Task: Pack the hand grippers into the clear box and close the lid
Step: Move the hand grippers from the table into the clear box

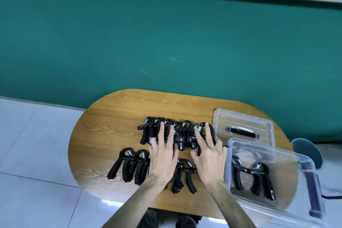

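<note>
Several black hand grippers with steel springs lie in two rows on the wooden table. My left hand rests with spread fingers on the back row. My right hand is over that row's right end, its fingers and thumb curled around the rightmost hand gripper. The front row lies nearer me, partly hidden under my wrists. The clear box stands at the table's right front, tilted over the edge, with two hand grippers inside. Its clear lid lies flat behind it.
The oval table stands against a green wall, with white floor tiles to the left. A round grey-blue stool shows past the table's right end. Bare wood runs along the back and left of the tabletop.
</note>
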The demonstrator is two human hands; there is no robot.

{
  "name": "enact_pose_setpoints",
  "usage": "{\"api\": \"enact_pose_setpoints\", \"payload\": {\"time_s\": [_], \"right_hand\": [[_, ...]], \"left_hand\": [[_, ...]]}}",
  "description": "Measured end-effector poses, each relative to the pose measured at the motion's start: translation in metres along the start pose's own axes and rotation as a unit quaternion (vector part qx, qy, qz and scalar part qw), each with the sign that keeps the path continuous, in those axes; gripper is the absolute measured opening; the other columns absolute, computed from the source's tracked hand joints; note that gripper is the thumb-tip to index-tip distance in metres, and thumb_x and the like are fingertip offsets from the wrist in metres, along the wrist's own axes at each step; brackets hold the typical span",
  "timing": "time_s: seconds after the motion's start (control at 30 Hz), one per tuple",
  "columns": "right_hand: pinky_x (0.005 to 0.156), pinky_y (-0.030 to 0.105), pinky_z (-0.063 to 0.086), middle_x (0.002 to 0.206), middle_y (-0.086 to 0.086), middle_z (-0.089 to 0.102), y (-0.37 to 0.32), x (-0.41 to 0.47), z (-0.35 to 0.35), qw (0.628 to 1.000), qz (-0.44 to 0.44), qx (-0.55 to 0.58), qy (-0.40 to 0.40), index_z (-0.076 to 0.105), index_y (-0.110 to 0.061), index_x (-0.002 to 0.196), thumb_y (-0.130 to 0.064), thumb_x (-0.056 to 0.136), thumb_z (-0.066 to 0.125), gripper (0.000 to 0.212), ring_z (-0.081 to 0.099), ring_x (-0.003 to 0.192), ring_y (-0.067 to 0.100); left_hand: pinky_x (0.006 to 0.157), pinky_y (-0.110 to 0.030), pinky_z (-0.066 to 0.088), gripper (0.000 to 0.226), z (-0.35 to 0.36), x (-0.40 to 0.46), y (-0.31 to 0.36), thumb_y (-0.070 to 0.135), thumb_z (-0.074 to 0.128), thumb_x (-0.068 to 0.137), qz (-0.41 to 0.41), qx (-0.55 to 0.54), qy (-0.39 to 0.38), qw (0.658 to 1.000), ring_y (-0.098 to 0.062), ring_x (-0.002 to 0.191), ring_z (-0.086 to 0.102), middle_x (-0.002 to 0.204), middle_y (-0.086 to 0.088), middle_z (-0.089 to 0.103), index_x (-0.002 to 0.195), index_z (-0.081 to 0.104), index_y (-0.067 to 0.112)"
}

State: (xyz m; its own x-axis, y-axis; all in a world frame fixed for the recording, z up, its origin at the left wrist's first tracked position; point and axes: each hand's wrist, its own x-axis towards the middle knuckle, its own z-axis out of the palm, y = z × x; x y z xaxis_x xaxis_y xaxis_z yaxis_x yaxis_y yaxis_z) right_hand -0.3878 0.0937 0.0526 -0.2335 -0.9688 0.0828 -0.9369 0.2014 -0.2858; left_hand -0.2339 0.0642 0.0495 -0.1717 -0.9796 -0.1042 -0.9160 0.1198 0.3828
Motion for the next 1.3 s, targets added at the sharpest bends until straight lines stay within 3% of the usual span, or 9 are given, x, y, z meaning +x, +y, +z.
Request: {"api": "enact_pose_setpoints", "payload": {"time_s": [0.17, 0.33, 0.6, 0.73, 1.1, 1.3], "right_hand": [[0.079, 0.047, 0.047, 0.16, 0.005, 0.038, 0.054, -0.011, -0.023, 0.999, 0.019, -0.011, 0.028, 0.056, -0.025, 0.142, -0.017, 0.071, 0.076, 0.075, 0.056, 0.099, 0.04], [0.076, 0.048, 0.045, 0.159, 0.004, 0.039, 0.111, -0.022, -0.043, 0.997, 0.062, -0.008, 0.041, 0.06, -0.025, 0.139, -0.016, 0.07, 0.078, 0.072, 0.058, 0.096, 0.041], [0.077, 0.048, 0.047, 0.16, 0.004, 0.038, 0.192, -0.051, -0.061, 0.991, 0.13, -0.006, 0.019, 0.057, -0.028, 0.141, -0.02, 0.066, 0.082, 0.08, 0.056, 0.106, 0.043], [0.076, 0.048, 0.046, 0.159, 0.004, 0.039, 0.229, -0.062, -0.063, 0.987, 0.162, 0.007, 0.005, 0.057, -0.027, 0.14, -0.019, 0.066, 0.081, 0.078, 0.056, 0.105, 0.043], [0.08, 0.051, 0.044, 0.16, 0.006, 0.037, 0.291, -0.076, -0.019, 0.978, 0.199, 0.031, -0.06, 0.054, -0.026, 0.141, -0.027, 0.078, 0.08, 0.069, 0.055, 0.105, 0.044], [0.082, 0.054, 0.042, 0.162, 0.012, 0.033, 0.314, -0.068, 0.016, 0.978, 0.182, 0.051, -0.089, 0.049, -0.023, 0.146, -0.023, 0.081, 0.079, 0.071, 0.053, 0.108, 0.047]], "left_hand": [[0.095, -0.047, 0.041, 0.067, 0.018, -0.01, 0.057, 0.029, 0.045, 0.101, 0.03, -0.016, 0.009, 0.999, -0.027, 0.105, 0.037, 0.168, -0.006, -0.006, 0.159, 0.013, 0.025], [0.099, -0.045, 0.04, 0.067, 0.043, -0.016, 0.116, 0.03, 0.043, 0.103, 0.059, -0.019, -0.005, 0.998, -0.024, 0.106, 0.034, 0.167, -0.004, -0.011, 0.16, 0.008, 0.027], [0.097, -0.044, 0.039, 0.067, 0.087, -0.035, 0.191, 0.03, 0.041, 0.101, 0.102, -0.004, -0.031, 0.994, -0.026, 0.109, 0.034, 0.167, -0.007, -0.012, 0.16, 0.01, 0.022], [0.091, -0.041, 0.041, 0.068, 0.116, -0.042, 0.224, 0.029, 0.045, 0.1, 0.103, 0.006, -0.039, 0.994, -0.024, 0.105, 0.035, 0.167, -0.01, -0.003, 0.16, 0.013, 0.021], [0.071, -0.039, 0.045, 0.079, 0.194, -0.043, 0.25, 0.023, 0.071, 0.085, 0.076, 0.059, -0.098, 0.99, -0.027, 0.088, 0.047, 0.162, -0.02, 0.022, 0.154, 0.033, 0.015], [0.067, -0.041, 0.044, 0.078, 0.235, -0.031, 0.249, 0.018, 0.069, 0.084, 0.038, 0.069, -0.124, 0.989, -0.03, 0.089, 0.047, 0.162, -0.023, 0.02, 0.153, 0.034, 0.012]]}}
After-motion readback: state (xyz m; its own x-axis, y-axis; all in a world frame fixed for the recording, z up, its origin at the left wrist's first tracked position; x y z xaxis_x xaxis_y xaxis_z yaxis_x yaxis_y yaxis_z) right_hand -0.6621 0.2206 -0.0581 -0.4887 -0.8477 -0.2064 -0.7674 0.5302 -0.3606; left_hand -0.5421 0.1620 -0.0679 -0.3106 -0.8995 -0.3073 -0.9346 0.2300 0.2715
